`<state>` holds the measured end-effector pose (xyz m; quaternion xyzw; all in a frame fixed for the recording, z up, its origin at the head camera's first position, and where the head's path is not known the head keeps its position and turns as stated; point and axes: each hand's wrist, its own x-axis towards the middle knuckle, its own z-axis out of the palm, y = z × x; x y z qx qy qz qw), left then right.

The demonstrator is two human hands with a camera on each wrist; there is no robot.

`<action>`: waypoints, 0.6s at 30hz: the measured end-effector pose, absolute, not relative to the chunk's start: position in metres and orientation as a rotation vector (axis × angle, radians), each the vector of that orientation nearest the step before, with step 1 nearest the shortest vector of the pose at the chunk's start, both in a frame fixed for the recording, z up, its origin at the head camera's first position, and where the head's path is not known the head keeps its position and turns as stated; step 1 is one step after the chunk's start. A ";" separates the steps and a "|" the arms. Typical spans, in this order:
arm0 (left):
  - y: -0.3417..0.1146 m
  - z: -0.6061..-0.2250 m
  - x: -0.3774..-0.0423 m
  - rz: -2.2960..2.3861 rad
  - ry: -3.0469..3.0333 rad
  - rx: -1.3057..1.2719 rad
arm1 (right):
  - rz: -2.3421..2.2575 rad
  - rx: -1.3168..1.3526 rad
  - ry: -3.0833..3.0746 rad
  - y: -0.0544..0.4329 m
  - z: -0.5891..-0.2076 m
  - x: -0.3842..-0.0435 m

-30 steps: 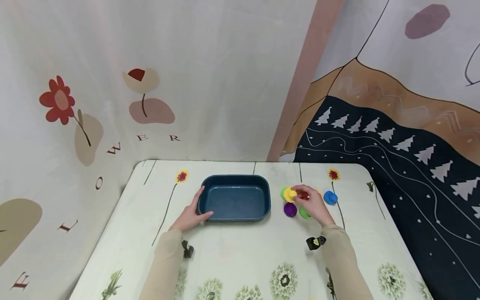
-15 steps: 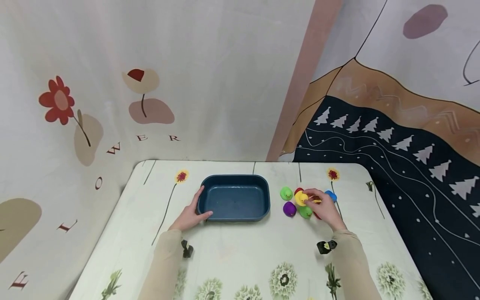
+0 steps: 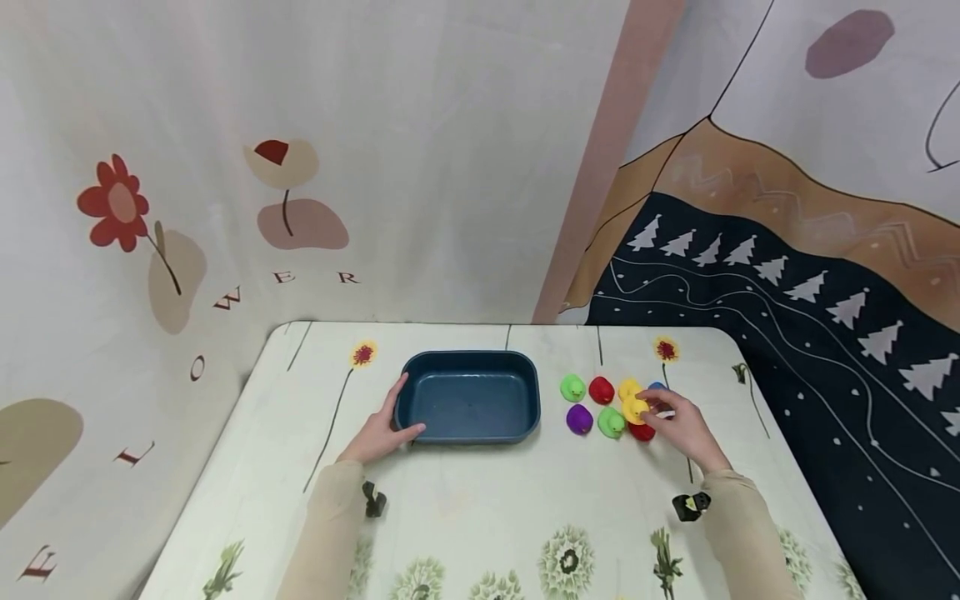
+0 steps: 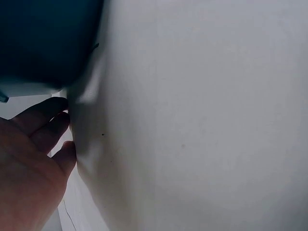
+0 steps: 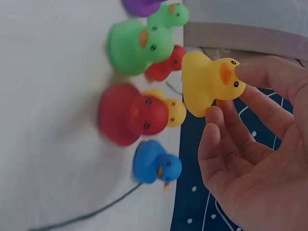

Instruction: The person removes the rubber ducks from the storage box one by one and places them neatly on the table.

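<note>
A yellow rubber duck [image 5: 199,86] is pinched between thumb and fingers of my right hand [image 3: 686,433], held above the other toy ducks. Beneath it in the head view lie a second yellow duck [image 3: 628,387] and a red duck [image 3: 641,432], both partly covered. A blue duck [image 5: 156,163] is mostly behind my right fingers in the head view. My left hand [image 3: 378,433] rests at the near left corner of a dark blue tub [image 3: 468,437], thumb on the near rim and fingers spread along the left side.
Left of the right hand sit a green duck [image 3: 573,387], a red duck [image 3: 601,390], a purple duck [image 3: 579,419] and another green duck [image 3: 611,422]. They stand close together on the flower-print tablecloth [image 3: 480,508]. A curtain [image 3: 450,167] hangs behind the table.
My right hand has moved to the right with the yellow duck, from above the left green duck to above the right-hand red one. The left hand and tub stay in place.
</note>
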<state>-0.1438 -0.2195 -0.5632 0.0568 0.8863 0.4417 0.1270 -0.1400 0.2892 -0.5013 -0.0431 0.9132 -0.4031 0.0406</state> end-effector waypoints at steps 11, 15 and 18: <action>-0.219 -0.565 -0.143 1.274 2.591 0.161 | -1.190 -0.108 2.809 0.316 -0.505 -0.132; -0.219 -0.565 -0.144 1.276 2.584 0.151 | -1.198 -0.103 2.812 0.325 -0.505 -0.130; -0.219 -0.564 -0.144 1.278 2.582 0.154 | -1.204 -0.072 2.799 0.331 -0.505 -0.128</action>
